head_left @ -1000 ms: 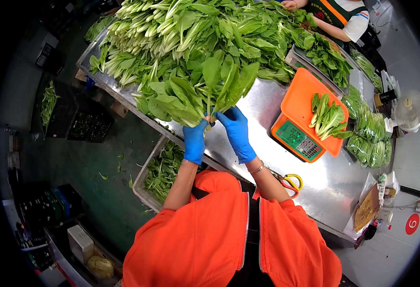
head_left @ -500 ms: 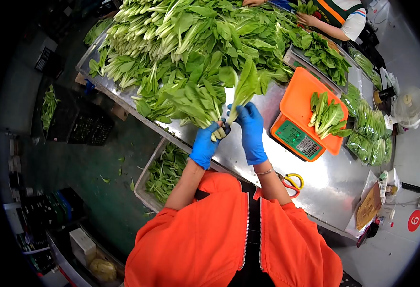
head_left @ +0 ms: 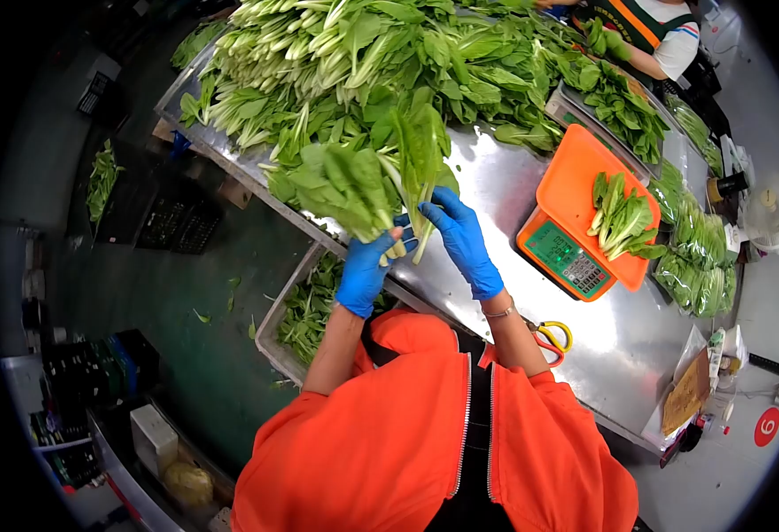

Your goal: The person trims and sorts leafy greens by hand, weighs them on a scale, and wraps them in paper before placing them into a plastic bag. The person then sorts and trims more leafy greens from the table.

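My left hand (head_left: 365, 270), in a blue glove, is closed round a small bunch of leafy greens (head_left: 345, 186), its pale cut stems poking out below the fingers. A longer single leafy green (head_left: 419, 160) stands beside the bunch, its stalk reaching down past the left fingertips. At that stalk is my right hand (head_left: 462, 244), also gloved in blue, its fingertips pinching it from the right; part of the grip is hidden by leaf. Both hands are above the metal table's near edge. Behind them lies a large heap of leafy greens (head_left: 345, 62).
An orange scale (head_left: 571, 213) with a small bunch of greens (head_left: 622, 217) stands to the right. Scissors (head_left: 551, 341) lie near my right forearm. Bagged greens (head_left: 695, 270) sit farther right. A crate of greens (head_left: 305, 310) is below the table edge. Another person (head_left: 655, 35) works across the table.
The single leafy green has come left against the bunch, and its stalk now hangs lower beside the left fingers. The view has shifted slightly, and the other person's gloved hand has moved.
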`<state>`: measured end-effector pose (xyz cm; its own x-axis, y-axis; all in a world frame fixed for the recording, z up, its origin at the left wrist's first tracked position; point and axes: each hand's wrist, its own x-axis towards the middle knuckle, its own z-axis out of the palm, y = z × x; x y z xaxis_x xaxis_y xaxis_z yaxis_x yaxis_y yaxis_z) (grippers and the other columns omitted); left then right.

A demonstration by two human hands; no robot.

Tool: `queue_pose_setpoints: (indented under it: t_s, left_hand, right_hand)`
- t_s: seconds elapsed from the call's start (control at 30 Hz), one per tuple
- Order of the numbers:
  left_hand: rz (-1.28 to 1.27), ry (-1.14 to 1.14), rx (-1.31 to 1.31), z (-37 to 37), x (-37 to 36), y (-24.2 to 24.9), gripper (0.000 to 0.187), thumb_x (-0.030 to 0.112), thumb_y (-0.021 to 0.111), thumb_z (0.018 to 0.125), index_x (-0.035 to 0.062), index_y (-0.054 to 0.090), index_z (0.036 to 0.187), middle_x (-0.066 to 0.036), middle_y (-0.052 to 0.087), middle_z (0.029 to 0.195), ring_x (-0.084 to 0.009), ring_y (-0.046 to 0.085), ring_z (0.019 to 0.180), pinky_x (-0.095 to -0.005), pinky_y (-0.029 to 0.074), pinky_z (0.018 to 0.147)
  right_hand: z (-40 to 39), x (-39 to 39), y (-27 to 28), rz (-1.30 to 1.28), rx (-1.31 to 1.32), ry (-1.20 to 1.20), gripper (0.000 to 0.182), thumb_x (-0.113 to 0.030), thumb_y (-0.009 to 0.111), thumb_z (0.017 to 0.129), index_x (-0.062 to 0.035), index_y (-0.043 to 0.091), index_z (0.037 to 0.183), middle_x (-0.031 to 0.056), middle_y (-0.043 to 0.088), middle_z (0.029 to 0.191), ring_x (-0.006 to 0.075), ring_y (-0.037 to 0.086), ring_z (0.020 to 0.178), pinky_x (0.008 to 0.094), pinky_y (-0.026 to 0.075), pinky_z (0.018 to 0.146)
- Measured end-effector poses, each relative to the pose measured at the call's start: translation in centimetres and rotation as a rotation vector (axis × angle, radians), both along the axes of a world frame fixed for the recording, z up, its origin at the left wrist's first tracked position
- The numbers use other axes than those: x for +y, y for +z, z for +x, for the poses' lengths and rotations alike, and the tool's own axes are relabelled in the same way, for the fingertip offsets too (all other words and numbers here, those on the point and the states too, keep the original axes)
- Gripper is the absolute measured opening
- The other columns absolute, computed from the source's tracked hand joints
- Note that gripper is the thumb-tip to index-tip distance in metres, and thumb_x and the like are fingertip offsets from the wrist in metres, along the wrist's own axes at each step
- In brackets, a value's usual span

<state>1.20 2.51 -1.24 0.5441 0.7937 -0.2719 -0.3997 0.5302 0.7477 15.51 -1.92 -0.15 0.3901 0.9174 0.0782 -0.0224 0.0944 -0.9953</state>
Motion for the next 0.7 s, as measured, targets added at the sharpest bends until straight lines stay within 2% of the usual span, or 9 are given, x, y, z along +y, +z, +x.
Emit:
queue_pose_setpoints:
  t_s: [0.1, 0.23, 0.27, 0.43, 0.53, 0.57, 0.6, 0.63, 0.7]
  left_hand:
    - [-0.025, -0.001, -0.053, 0.2, 0.0, -2.0, 0.038, 0.003, 0.056, 0.077, -0.0003, 0.043, 0.113, -0.01, 0.055, 0.1, -0.0203, 0.055, 0.09, -0.0325, 0.047, 0.079]
    - [0.069, 0.096, 0.01, 1.0, -0.2, -2.7, 0.032, 0.004, 0.059, 0.076, 0.0007, 0.049, 0.106, -0.007, 0.057, 0.096, -0.0158, 0.056, 0.086, -0.0259, 0.045, 0.074]
    - [0.07, 0.094, 0.009, 1.1, -0.1, -2.9, 0.032, 0.004, 0.059, 0.076, 0.0007, 0.049, 0.106, -0.007, 0.057, 0.096, -0.0158, 0.056, 0.086, -0.0259, 0.045, 0.074]
    - [0.201, 0.223, 0.228, 1.2, -0.1, -1.2, 0.029, 0.003, 0.063, 0.073, 0.0012, 0.053, 0.1, -0.004, 0.058, 0.09, -0.0125, 0.056, 0.08, -0.0236, 0.045, 0.07]
    - [0.162, 0.277, 0.175, 0.9, 0.5, -1.7, 0.029, 0.004, 0.062, 0.074, 0.0016, 0.052, 0.1, -0.004, 0.057, 0.09, -0.0123, 0.055, 0.081, -0.0233, 0.044, 0.071]
    - [0.162, 0.277, 0.175, 0.7, 0.7, -1.7, 0.029, 0.004, 0.062, 0.074, 0.0016, 0.052, 0.1, -0.004, 0.057, 0.09, -0.0123, 0.055, 0.081, -0.0233, 0.044, 0.071]
    - [0.071, 0.258, 0.054, 0.5, 0.9, -1.7, 0.028, 0.004, 0.061, 0.074, 0.0016, 0.052, 0.101, -0.004, 0.057, 0.091, -0.013, 0.055, 0.082, -0.0238, 0.044, 0.072]
    - [-0.021, 0.239, -0.067, 0.4, 1.1, -1.7, 0.028, 0.004, 0.06, 0.075, 0.0016, 0.051, 0.101, -0.005, 0.057, 0.093, -0.0136, 0.055, 0.084, -0.0242, 0.044, 0.073]
    - [-0.043, 0.182, -0.115, 0.1, 0.9, -1.3, 0.031, 0.004, 0.059, 0.076, 0.0013, 0.048, 0.106, -0.005, 0.056, 0.095, -0.0147, 0.055, 0.086, -0.0249, 0.044, 0.074]
  right_hand:
    - [-0.9, 0.2, -1.2, -0.059, 0.061, 0.038, 0.032, -0.016, 0.056, 0.08, 0.0047, 0.05, 0.104, 0.008, 0.055, 0.09, 0.0125, 0.052, 0.08, 0.0243, 0.042, 0.072]
    - [-1.9, -0.3, 0.6, -0.126, 0.038, -0.084, 0.034, -0.016, 0.062, 0.075, 0.0022, 0.051, 0.102, 0.0081, 0.057, 0.09, 0.0123, 0.055, 0.073, 0.0239, 0.044, 0.065]
    - [-1.9, -0.1, -0.8, -0.072, -0.264, -0.18, 0.025, -0.013, 0.064, 0.073, 0.0, 0.055, 0.092, 0.008, 0.058, 0.084, 0.0123, 0.055, 0.066, 0.0233, 0.044, 0.06]
    - [-2.4, -0.2, -0.8, -0.084, -0.255, -0.219, 0.01, -0.007, 0.061, 0.075, 0.0008, 0.056, 0.079, 0.0038, 0.057, 0.068, 0.0075, 0.051, 0.062, 0.0207, 0.043, 0.06]
    - [-1.7, -0.7, -0.3, -0.102, -0.072, -0.096, 0.013, -0.011, 0.062, 0.076, 0.0001, 0.057, 0.08, 0.0041, 0.057, 0.068, 0.0066, 0.051, 0.063, 0.0202, 0.043, 0.06]
    - [-0.9, -0.9, 0.4, -0.18, 0.028, 0.087, 0.015, -0.013, 0.062, 0.076, -0.0002, 0.057, 0.082, 0.0047, 0.057, 0.07, 0.0082, 0.053, 0.065, 0.0214, 0.043, 0.061]
    - [-0.5, -0.9, 0.8, -0.256, 0.128, 0.271, 0.018, -0.015, 0.062, 0.075, -0.0005, 0.057, 0.084, 0.0052, 0.057, 0.071, 0.0098, 0.054, 0.066, 0.0226, 0.044, 0.062]
    - [-0.3, -0.8, 0.6, -0.255, 0.127, 0.272, 0.018, -0.015, 0.062, 0.075, -0.0005, 0.057, 0.084, 0.0052, 0.057, 0.071, 0.0098, 0.054, 0.066, 0.0226, 0.044, 0.062]
    - [-0.1, -0.7, 0.1, -0.223, -0.605, -0.028, 0.022, -0.017, 0.062, 0.075, -0.0011, 0.056, 0.088, 0.0065, 0.057, 0.077, 0.0146, 0.056, 0.071, 0.0261, 0.045, 0.065]
